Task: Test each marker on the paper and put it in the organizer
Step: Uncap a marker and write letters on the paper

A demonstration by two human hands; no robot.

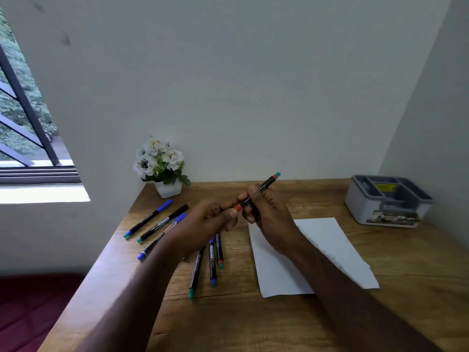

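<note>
- Wooden desk point(279, 326) in white-walled corner.
- Right hand point(269, 212) gripping red marker point(256, 196); left hand point(210, 219) pinching its cap, likely to uncap.
- Paper point(330, 240) beneath right hand; organizer point(388, 201) far right.

Single head-worn view, wide-angle, looking forward and down over the table point(253, 326) toward a wall corner. Hands point(243, 217) close, mid-frame; forearms enter from bottom edge. Window point(22, 123) at far left.

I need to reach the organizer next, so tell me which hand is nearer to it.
Right. The right hand holds the red marker above the table, nearer the grey organizer at the far right. The left hand grips the marker's other end, farther left.
</note>
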